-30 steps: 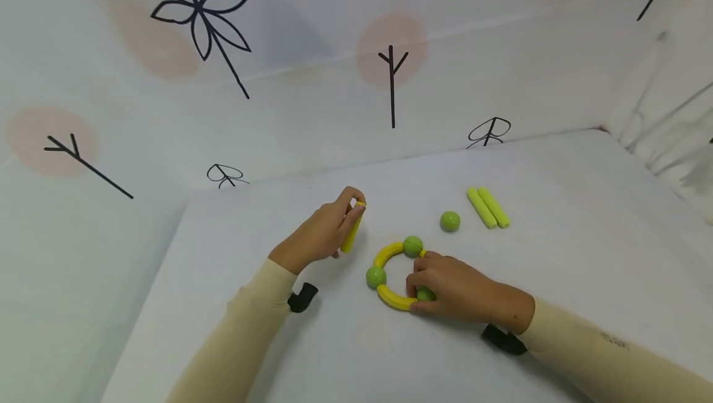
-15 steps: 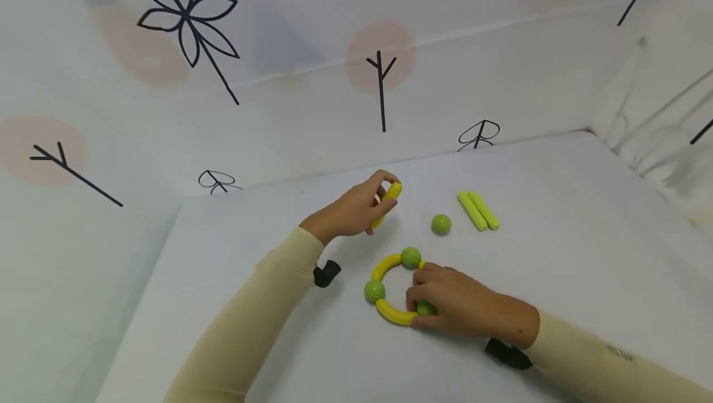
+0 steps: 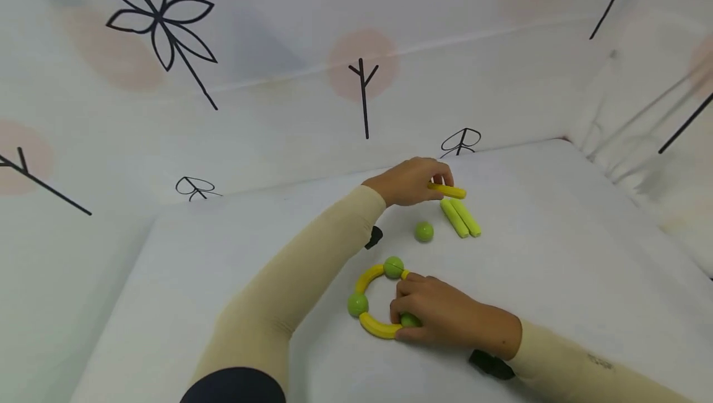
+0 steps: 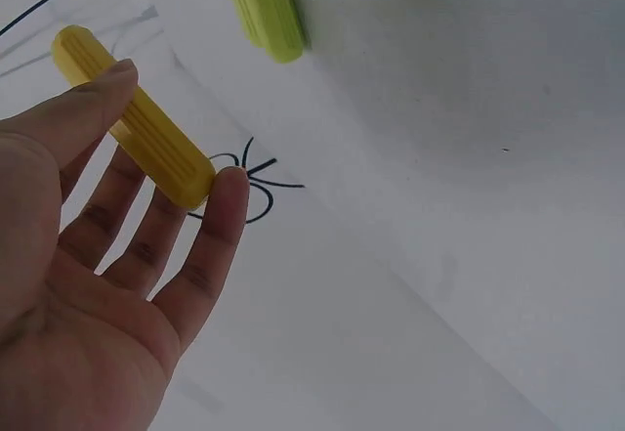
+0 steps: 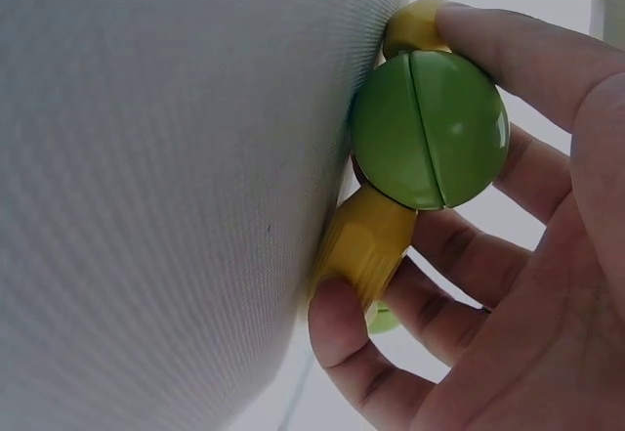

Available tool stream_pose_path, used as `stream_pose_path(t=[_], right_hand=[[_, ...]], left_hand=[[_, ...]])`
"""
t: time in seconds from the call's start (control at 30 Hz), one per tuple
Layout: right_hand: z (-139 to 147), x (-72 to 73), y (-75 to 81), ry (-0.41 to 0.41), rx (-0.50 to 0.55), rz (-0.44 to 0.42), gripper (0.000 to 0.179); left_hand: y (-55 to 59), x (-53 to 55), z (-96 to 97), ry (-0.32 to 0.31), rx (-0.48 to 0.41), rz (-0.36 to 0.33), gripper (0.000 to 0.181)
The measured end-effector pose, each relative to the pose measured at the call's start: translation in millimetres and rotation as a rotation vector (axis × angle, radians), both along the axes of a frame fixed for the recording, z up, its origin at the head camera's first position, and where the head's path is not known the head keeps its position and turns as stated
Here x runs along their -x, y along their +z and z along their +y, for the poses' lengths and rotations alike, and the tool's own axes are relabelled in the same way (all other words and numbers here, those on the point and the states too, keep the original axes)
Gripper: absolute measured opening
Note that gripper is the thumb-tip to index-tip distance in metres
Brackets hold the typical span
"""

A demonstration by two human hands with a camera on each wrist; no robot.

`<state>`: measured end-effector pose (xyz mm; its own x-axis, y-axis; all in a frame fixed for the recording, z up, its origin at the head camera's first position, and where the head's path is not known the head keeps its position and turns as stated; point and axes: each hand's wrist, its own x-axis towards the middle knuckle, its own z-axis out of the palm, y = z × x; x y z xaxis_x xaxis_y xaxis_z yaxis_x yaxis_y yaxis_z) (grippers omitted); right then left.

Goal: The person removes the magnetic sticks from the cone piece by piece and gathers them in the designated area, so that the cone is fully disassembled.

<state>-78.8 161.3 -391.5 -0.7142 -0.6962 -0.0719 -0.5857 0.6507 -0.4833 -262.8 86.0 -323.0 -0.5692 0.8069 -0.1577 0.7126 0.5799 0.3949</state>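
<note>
In the head view my left hand (image 3: pixel 409 181) is at the back of the table, holding a short yellow stick (image 3: pixel 453 191). The left wrist view shows the straight, ridged stick (image 4: pixel 146 128) between thumb and fingers. A ring of curved yellow pieces (image 3: pixel 379 330) and green balls (image 3: pixel 358 304) lies on the table. My right hand (image 3: pixel 445 313) grips the ring's right side, covering part of it. Seen from the right wrist, thumb and fingertips hold the yellow pieces (image 5: pixel 366 245) on either side of a seamed green ball (image 5: pixel 430 128).
Two lime-green sticks (image 3: pixel 461 218) lie side by side just in front of the left hand. A loose green ball (image 3: pixel 424 231) sits to their left, behind the ring. The white table (image 3: pixel 557 267) meets a patterned cloth backdrop (image 3: pixel 278 112) at the back.
My left hand has carried the yellow stick right and farther back, from left of the ring to just behind the lime-green sticks. The right hand keeps its grip on the ring.
</note>
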Motion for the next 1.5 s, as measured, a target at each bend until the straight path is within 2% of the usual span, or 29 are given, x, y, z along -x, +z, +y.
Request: stream_pose_path(t=[0.17,0.27,0.4,0.67,0.83,0.93,1.03,1.1,1.2,1.3,1.37,1.5], right_hand=[[-6,-4.2,1.7,0.02,0.013,0.012,0.011],[-9,-6.4,2.5,0.029,0.016,0.036,0.012],[-13,-8.6,3.5,0.033,0.018,0.065,0.012],[-19,-12.1,5.3,0.053,0.024,0.066,0.012],[-21,-13.7,6.2,0.056,0.026,0.114,0.011],[-22,-14.3,5.6,0.055,0.027,0.127,0.011],[-22,-14.1,5.4,0.053,0.021,0.124,0.011],[-22,-12.7,5.6,0.048,0.009,0.101,0.011],[-20,-9.6,5.8,0.036,-0.014,0.068,0.011],[-16,-7.3,4.8,0.002,-0.036,0.033,0.01],[-14,-6.7,3.5,-0.018,-0.042,0.025,0.01],[-10,-5.6,0.3,-0.04,-0.042,0.024,0.01]], left_hand=[[-0.9,1.4,19.1,-0.082,0.061,0.013,0.02],[-0.2,-0.8,29.4,-0.098,0.104,-0.007,0.02],[0.2,-5.1,39.4,-0.088,0.158,-0.067,0.021],[-5.8,-14.0,47.8,-0.074,0.234,-0.088,0.023],[-6.0,-18.6,46.3,-0.026,0.29,-0.136,0.03],[-5.9,-18.0,40.7,-0.022,0.299,-0.141,0.032],[-1.2,-15.3,27.2,-0.054,0.231,-0.094,0.03],[5.1,-14.0,12.8,-0.069,0.146,-0.041,0.029],[17.1,-17.3,-15.8,-0.052,0.012,0.043,0.029],[24.3,-29.4,-50.6,-0.008,-0.087,0.108,0.026],[24.0,-41.1,-75.5,0.011,-0.127,0.157,0.023],[10.8,-71.2,-122.4,0.052,-0.18,0.264,0.018]])
